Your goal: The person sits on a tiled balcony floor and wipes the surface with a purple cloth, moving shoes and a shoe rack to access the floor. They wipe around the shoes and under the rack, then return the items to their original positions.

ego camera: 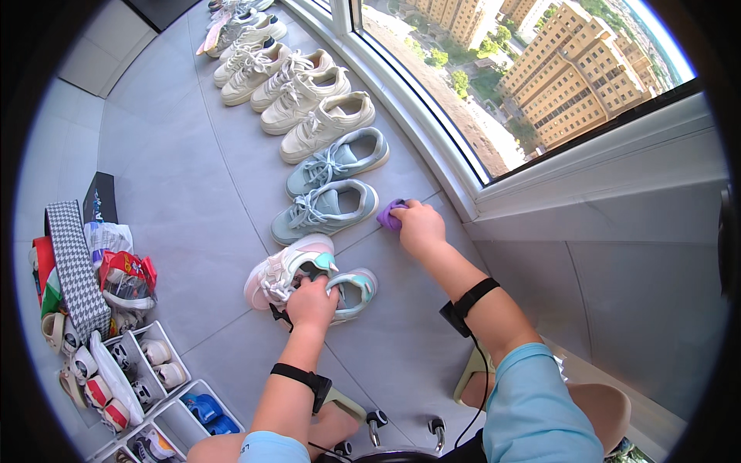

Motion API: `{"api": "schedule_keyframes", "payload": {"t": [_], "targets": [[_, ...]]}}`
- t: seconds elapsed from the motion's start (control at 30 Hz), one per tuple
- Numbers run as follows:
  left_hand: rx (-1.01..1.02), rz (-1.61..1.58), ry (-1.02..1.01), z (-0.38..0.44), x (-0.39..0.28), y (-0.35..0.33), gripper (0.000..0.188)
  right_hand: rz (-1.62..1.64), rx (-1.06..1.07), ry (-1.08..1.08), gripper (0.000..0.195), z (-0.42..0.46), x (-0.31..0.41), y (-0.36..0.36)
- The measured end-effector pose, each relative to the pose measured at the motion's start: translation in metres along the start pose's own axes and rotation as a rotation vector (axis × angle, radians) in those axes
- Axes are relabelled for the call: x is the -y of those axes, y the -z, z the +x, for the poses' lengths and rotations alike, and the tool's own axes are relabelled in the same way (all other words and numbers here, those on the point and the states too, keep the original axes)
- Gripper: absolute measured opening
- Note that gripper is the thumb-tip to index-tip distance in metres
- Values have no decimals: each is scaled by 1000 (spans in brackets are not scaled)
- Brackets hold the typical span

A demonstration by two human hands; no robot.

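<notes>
My left hand (312, 302) reaches into the opening of a pink and white sneaker (267, 280) with teal trim, its fingers on the heel side. Partly behind that hand is the matching sneaker (362, 289), against the first one. A crumpled purple cloth (391, 215) is pinched in my right hand (421, 224), low over the tiles to the right of a light blue sneaker (324, 211). A second light blue sneaker (341, 161) stands just beyond it.
A row of off-white sneakers (330, 124) runs away along the window frame (446, 150). To the left are a houndstooth box (75, 260), a red plastic bag (127, 269) and white shoe racks (173, 353) holding shoes. Chair casters (376, 419) stand near my feet.
</notes>
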State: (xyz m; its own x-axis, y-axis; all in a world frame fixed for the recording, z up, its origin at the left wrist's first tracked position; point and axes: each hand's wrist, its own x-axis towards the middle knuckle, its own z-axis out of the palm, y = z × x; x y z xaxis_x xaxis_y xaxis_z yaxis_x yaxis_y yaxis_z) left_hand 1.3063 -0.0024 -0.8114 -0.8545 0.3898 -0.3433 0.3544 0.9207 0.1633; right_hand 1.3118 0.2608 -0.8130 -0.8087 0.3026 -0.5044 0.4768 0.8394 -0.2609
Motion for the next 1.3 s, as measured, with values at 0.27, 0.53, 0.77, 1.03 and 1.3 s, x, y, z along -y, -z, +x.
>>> {"api": "schedule_keyframes", "payload": {"t": [0.27, 0.53, 0.77, 1.03, 1.3], "targets": [[-13, -21, -48, 4, -15, 0, 27, -231, -311, -397, 51, 13, -34, -62], [-38, -35, -63, 5, -12, -4, 27, -212, -507, -57, 50, -7, -72, -29], [34, -9, 16, 2, -4, 4, 27, 352, -339, 88, 45, -44, -32, -64], [5, -146, 22, -7, 10, 47, 27, 235, -617, -106, 48, -13, -7, -86], [-134, -409, 206, -9, 34, 142, 27, 589, -653, 295, 52, -94, -1, -115]]}}
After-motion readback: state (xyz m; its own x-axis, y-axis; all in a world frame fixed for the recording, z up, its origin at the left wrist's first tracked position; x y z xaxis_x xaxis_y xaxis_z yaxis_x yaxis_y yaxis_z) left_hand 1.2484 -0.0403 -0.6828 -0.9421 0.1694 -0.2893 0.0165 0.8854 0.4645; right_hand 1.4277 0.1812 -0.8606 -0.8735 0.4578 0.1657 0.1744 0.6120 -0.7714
